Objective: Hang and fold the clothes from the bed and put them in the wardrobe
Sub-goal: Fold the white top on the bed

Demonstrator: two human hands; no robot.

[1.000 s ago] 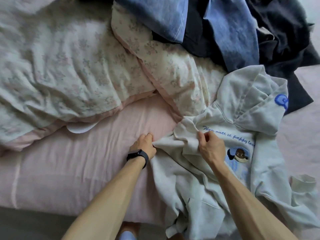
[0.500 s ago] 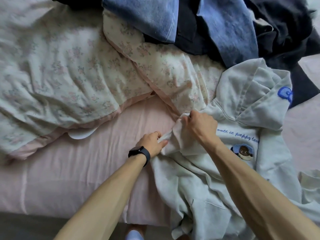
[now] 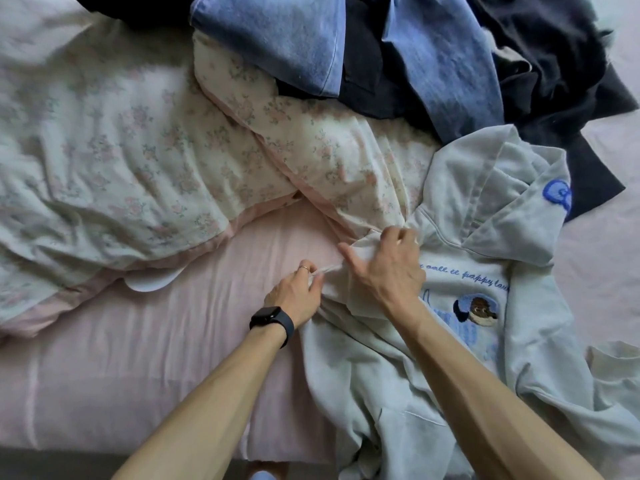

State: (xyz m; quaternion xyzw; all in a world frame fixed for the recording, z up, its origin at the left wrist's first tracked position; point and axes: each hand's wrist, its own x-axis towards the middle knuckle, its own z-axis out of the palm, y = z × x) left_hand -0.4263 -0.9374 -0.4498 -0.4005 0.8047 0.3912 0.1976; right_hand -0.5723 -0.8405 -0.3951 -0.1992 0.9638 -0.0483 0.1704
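Pink sheeting covers the bed (image 3: 156, 358), where a pale grey hoodie (image 3: 540, 341) lies print-up near its front edge, hood toward a heap of jeans (image 3: 277, 39) and dark clothes (image 3: 554, 64). The left grip (image 3: 294, 296) pinches the edge of a fold of the hoodie on the side toward the floral duvet (image 3: 121, 168). The right grip (image 3: 384, 271), just beside it, clutches the same fold, with the hoodie's body spread beneath that arm.

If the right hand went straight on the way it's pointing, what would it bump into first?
Probably the floral duvet, which is bunched up just past the pale hoodie fabric that the right hand grips. Depth is hard to judge from above, so it might slide over the duvet's edge instead.
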